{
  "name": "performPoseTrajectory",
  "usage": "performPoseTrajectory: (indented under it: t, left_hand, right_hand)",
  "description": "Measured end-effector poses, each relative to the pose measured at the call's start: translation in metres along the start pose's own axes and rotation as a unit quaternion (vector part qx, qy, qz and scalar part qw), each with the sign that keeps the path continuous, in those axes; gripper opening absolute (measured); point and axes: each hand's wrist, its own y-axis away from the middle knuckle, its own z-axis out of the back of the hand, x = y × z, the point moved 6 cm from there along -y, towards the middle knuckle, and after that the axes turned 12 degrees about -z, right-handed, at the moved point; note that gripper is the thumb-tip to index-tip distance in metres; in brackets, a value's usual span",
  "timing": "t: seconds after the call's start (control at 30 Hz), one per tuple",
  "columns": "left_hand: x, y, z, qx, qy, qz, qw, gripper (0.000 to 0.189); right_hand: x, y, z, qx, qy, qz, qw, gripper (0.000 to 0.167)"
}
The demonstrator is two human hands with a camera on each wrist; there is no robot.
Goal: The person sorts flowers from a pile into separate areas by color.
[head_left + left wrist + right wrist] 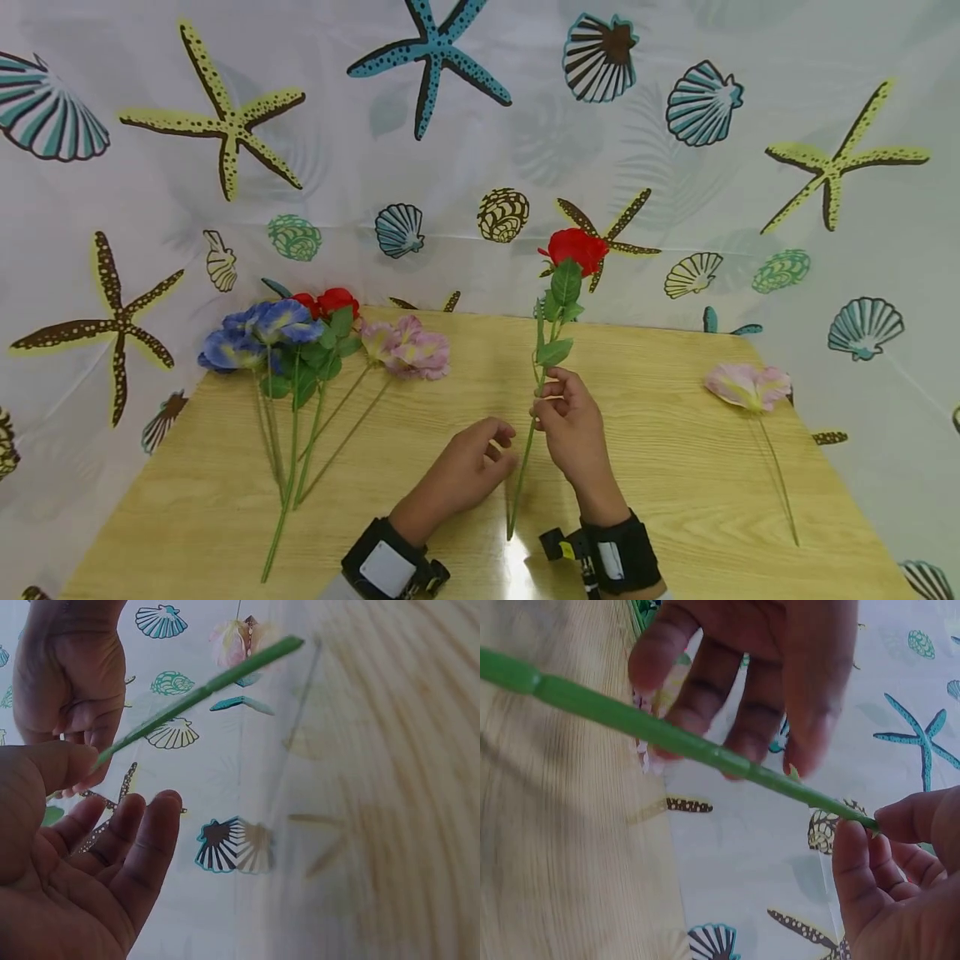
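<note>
My right hand (576,429) pinches the green stem of a red artificial rose (574,248) between thumb and fingertips, just below its leaves. The rose stands nearly upright over the table, bloom at the top and cut stem end towards me. Just left of the lower stem is my left hand (468,467), its fingers loosely bent and holding nothing. In the right wrist view, the left hand's spread fingers (705,690) lie behind the bare green stem (615,712). The left wrist view shows the stem's tip (289,646) slanting up past the left thumb.
On the left of the wooden table (667,467) lies a bunch of blue flowers (262,329), red roses (335,302) and pink flowers (411,348), stems towards me. A single pink flower (746,386) lies at the right. Behind hangs a shell-and-starfish cloth (465,167).
</note>
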Motion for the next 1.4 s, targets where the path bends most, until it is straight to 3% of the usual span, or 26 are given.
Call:
performPoseTrajectory:
  t: [0.23, 0.3, 0.5, 0.7, 0.83, 1.0, 1.17, 1.4]
  left_hand:
    - [0.008, 0.012, 0.025, -0.011, -0.057, 0.01, 0.9983, 0.03]
    - [0.01, 0.014, 0.038, -0.03, -0.071, 0.011, 0.9969, 0.029]
    - [0.016, 0.017, 0.075, -0.104, -0.128, 0.027, 0.9859, 0.028]
    - [0.034, 0.028, 0.103, -0.126, -0.174, 0.067, 0.9745, 0.032]
    - [0.042, 0.044, 0.123, -0.123, -0.2, 0.107, 0.9662, 0.036]
    - [0.048, 0.06, 0.147, -0.134, -0.243, 0.151, 0.9487, 0.04]
    - [0.058, 0.07, 0.162, -0.139, -0.28, 0.187, 0.9313, 0.041]
    - [0.063, 0.092, 0.173, -0.139, -0.283, 0.217, 0.9238, 0.042]
  right_hand:
    - [-0.031, -0.023, 0.023, -0.041, 0.025, 0.004, 0.9988, 0.039]
    - [-0.044, -0.031, 0.033, -0.056, 0.034, -0.002, 0.9979, 0.039]
    - [-0.054, -0.039, 0.071, -0.094, 0.108, -0.031, 0.9892, 0.04]
    - [-0.064, -0.045, 0.105, -0.091, 0.244, -0.056, 0.9639, 0.043]
    - [-0.07, -0.05, 0.118, -0.09, 0.33, -0.04, 0.939, 0.041]
    - [-0.085, -0.053, 0.139, -0.089, 0.401, -0.035, 0.9112, 0.038]
    - [-0.104, -0.052, 0.164, -0.078, 0.427, -0.068, 0.8984, 0.039]
    - [-0.11, -0.055, 0.171, -0.079, 0.446, -0.061, 0.8894, 0.036]
